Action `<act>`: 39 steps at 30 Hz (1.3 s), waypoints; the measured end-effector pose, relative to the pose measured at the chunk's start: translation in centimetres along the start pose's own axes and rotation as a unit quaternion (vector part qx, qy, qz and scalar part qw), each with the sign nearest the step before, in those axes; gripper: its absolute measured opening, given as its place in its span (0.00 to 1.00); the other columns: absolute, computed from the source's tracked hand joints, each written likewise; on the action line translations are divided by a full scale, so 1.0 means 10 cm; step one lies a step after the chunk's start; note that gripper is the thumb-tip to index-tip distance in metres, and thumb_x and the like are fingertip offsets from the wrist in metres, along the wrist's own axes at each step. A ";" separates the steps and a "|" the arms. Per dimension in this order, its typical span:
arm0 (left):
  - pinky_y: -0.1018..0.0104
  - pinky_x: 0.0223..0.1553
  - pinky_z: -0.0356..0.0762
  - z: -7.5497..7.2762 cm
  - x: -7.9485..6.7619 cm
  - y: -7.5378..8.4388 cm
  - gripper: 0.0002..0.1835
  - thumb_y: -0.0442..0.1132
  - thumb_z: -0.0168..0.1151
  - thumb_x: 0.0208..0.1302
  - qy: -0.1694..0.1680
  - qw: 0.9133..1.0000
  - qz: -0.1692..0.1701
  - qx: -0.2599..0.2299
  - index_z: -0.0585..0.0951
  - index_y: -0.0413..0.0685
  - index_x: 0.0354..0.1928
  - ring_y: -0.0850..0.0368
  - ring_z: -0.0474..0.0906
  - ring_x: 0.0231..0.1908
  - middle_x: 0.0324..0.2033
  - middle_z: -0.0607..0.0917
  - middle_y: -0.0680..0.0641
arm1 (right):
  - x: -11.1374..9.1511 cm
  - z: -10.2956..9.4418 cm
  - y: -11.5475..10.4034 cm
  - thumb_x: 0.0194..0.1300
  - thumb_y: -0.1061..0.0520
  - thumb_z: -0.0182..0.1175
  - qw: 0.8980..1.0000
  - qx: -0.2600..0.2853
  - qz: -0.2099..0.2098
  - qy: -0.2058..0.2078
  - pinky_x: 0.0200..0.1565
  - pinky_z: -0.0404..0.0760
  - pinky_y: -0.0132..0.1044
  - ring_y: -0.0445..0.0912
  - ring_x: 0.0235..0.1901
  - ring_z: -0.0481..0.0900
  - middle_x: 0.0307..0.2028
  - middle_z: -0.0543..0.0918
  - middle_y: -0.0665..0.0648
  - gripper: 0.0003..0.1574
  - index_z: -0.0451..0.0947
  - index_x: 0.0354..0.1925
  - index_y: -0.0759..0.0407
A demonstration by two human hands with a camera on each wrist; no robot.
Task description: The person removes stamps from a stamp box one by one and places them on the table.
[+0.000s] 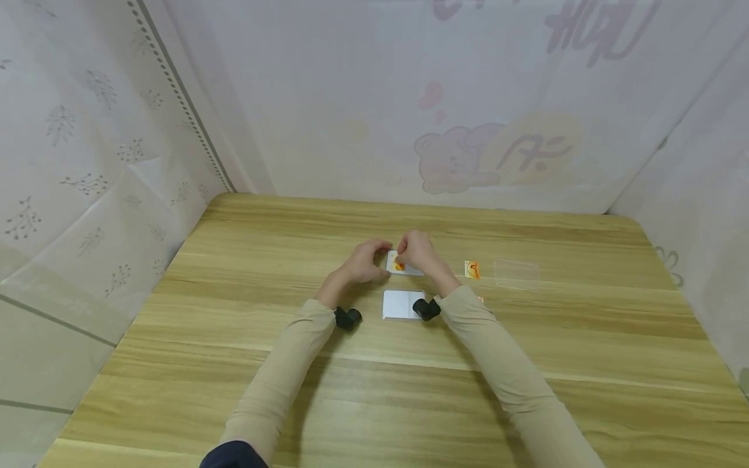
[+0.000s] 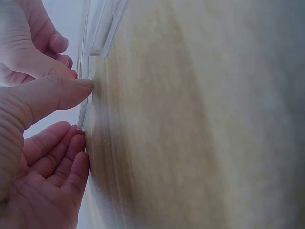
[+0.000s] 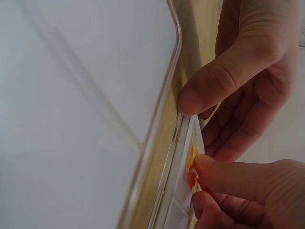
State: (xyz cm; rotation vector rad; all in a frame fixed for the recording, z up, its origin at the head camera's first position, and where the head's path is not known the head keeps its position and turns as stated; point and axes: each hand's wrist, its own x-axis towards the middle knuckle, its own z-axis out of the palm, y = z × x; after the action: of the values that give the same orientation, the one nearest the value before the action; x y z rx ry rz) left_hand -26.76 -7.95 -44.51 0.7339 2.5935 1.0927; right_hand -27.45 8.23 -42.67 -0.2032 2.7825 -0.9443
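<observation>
My left hand [image 1: 364,261] steadies a small white, clear-edged plastic case [image 1: 412,271] on the table, its thumb at the near edge and fingers at the far edge. In the left wrist view that thumb presses the case's rim [image 2: 82,114]. My right hand [image 1: 419,252] pinches a small orange and yellow picture card [image 1: 399,266] over the left part of the case. The right wrist view shows thumb and finger at this card's edge [image 3: 192,164]. Nearer to me lies a second white case [image 1: 396,303], partly covered by the right wrist's camera in the head view.
To the right lies another orange and yellow picture card [image 1: 471,270]. A clear plastic cover [image 1: 517,274] lies beyond it. A bit of orange [image 1: 481,299] shows beside the right sleeve [image 1: 491,344]. A patterned cloth [image 1: 351,130] hangs behind the wooden table [image 1: 374,403].
</observation>
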 end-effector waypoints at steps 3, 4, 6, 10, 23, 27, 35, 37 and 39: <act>0.56 0.63 0.62 0.00 0.00 0.00 0.33 0.30 0.67 0.49 -0.001 1.000 -0.001 -0.001 0.70 0.31 0.60 0.45 0.67 0.59 0.57 0.74 0.36 | 0.00 0.00 -0.01 0.50 0.65 0.68 1.000 0.001 0.003 -0.002 0.39 0.76 0.37 0.49 0.33 0.75 0.30 0.82 0.60 0.07 0.80 0.28 0.67; 0.56 0.63 0.62 0.00 0.00 0.00 0.33 0.30 0.66 0.49 -0.001 1.000 -0.001 -0.002 0.69 0.31 0.60 0.44 0.67 0.59 0.57 0.74 0.36 | 0.00 0.00 -0.01 0.50 0.65 0.68 1.000 0.003 0.004 -0.002 0.39 0.76 0.37 0.49 0.33 0.75 0.30 0.82 0.60 0.07 0.79 0.28 0.67; 0.56 0.63 0.62 -0.01 -0.01 0.00 0.33 0.29 0.66 0.49 0.000 1.000 -0.001 -0.003 0.69 0.31 0.60 0.44 0.67 0.59 0.56 0.74 0.36 | -0.01 0.00 -0.01 0.51 0.66 0.67 1.000 0.008 0.005 -0.003 0.39 0.77 0.38 0.49 0.33 0.74 0.31 0.82 0.61 0.07 0.79 0.29 0.68; 0.56 0.63 0.62 -0.01 -0.01 0.01 0.33 0.29 0.66 0.48 0.000 1.000 0.001 -0.008 0.69 0.30 0.59 0.44 0.67 0.59 0.56 0.74 0.36 | -0.03 0.00 -0.03 0.52 0.66 0.66 1.000 0.011 0.002 -0.001 0.38 0.76 0.37 0.49 0.34 0.74 0.33 0.81 0.62 0.08 0.79 0.31 0.69; 0.56 0.64 0.61 -0.01 -0.01 0.03 0.33 0.28 0.66 0.49 -0.007 1.000 -0.006 -0.009 0.69 0.30 0.60 0.44 0.67 0.60 0.57 0.73 0.36 | 0.18 0.09 0.16 0.48 0.64 0.70 1.000 0.003 0.002 -0.010 0.35 0.78 0.38 0.51 0.32 0.76 0.31 0.81 0.60 0.10 0.78 0.28 0.66; 0.55 0.64 0.62 -0.01 -0.01 0.03 0.33 0.28 0.66 0.49 -0.006 1.000 -0.004 -0.012 0.68 0.30 0.60 0.43 0.67 0.59 0.57 0.73 0.35 | 0.05 0.02 0.02 0.50 0.66 0.67 1.000 0.006 0.006 -0.009 0.35 0.76 0.37 0.50 0.33 0.75 0.33 0.81 0.61 0.08 0.78 0.30 0.68; 0.55 0.64 0.61 -0.01 -0.02 0.03 0.33 0.28 0.66 0.49 -0.006 1.000 -0.009 -0.013 0.69 0.31 0.60 0.44 0.67 0.60 0.57 0.73 0.36 | -0.03 0.01 -0.02 0.50 0.66 0.67 1.000 0.007 -0.002 0.007 0.37 0.76 0.37 0.50 0.33 0.75 0.34 0.81 0.62 0.08 0.78 0.31 0.68; 0.55 0.64 0.61 -0.01 -0.02 0.03 0.33 0.28 0.65 0.49 -0.007 1.000 -0.010 -0.014 0.68 0.31 0.60 0.44 0.67 0.60 0.57 0.73 0.36 | -0.02 0.01 -0.02 0.50 0.67 0.67 1.000 0.007 -0.004 0.010 0.38 0.77 0.38 0.50 0.34 0.75 0.33 0.82 0.62 0.08 0.79 0.30 0.68; 0.55 0.64 0.61 -0.01 -0.02 0.03 0.33 0.28 0.65 0.49 -0.007 1.000 -0.012 -0.017 0.68 0.31 0.60 0.44 0.66 0.60 0.57 0.73 0.36 | -0.03 0.01 -0.01 0.49 0.67 0.67 1.000 0.009 -0.006 0.013 0.39 0.78 0.39 0.50 0.33 0.76 0.32 0.82 0.62 0.07 0.79 0.29 0.68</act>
State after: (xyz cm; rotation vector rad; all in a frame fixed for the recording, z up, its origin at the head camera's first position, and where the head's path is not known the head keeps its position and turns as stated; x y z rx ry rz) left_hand -26.50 -7.91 -44.21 0.6983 2.5584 1.1172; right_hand -27.16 8.12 -42.67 -0.2067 2.7972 -0.9817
